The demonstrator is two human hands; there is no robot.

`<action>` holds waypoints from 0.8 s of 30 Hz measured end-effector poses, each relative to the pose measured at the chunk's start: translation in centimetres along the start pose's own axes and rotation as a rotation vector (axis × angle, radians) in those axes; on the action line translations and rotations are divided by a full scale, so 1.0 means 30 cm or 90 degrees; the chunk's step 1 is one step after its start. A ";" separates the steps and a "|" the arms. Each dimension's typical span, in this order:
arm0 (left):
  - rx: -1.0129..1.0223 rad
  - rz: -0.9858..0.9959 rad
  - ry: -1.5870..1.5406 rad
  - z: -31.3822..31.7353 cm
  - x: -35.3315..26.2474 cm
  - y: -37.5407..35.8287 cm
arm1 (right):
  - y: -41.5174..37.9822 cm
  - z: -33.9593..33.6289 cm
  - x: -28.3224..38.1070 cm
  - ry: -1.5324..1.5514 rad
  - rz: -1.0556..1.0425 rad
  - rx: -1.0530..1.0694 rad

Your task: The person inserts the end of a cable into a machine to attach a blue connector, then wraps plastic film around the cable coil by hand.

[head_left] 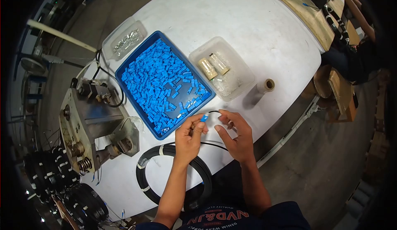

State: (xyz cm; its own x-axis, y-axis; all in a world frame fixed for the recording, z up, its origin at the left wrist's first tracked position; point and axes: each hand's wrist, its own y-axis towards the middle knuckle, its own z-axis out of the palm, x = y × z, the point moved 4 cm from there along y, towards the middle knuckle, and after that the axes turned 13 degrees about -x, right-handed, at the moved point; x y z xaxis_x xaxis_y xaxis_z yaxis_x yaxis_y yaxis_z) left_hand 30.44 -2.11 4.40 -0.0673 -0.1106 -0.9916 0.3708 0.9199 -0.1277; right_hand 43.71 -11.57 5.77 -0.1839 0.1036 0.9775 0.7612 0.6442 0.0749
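Observation:
My left hand (189, 139) pinches a small blue plastic connector (204, 117) between thumb and fingers, just off the near right corner of the blue tray. A short arc of black cable (214, 111) runs from the connector to the fingers of my right hand (237, 137). Those fingers are curled at the cable, while the thumb stands apart from the fingertips. Below my hands lies a coil of black cable (140, 176), bound with white tape, partly hidden by my left forearm. A blue tray (165, 134) holds many loose blue connectors.
A translucent bin (244, 70) with tape rolls stands behind my right hand, near an upright cardboard tube (269, 85). A small clear box (108, 50) of metal parts sits at the back left. A metal machine (95, 122) occupies the left edge. Another person (351, 60) is at far right.

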 end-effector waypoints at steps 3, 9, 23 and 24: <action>-0.068 0.039 -0.019 -0.109 0.023 -0.024 | -0.025 -0.012 0.021 -0.220 -0.187 0.025; -0.155 0.110 -0.009 -0.325 0.016 -0.079 | -0.161 0.031 -0.027 -0.384 -0.190 0.190; -0.326 0.057 0.121 -0.738 0.108 -0.251 | -0.330 0.186 0.031 -0.461 -0.295 0.266; -0.308 0.037 0.119 -0.765 0.124 -0.263 | -0.342 0.205 0.036 -0.459 -0.314 0.250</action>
State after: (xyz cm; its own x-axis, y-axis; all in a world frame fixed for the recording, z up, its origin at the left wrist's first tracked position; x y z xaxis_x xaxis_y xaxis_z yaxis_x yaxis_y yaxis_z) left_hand 6.00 -1.13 2.19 -0.2398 -0.0259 -0.9705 -0.0892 0.9960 -0.0045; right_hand 31.86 -13.41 4.83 -0.8662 0.1103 0.4873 0.2572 0.9346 0.2457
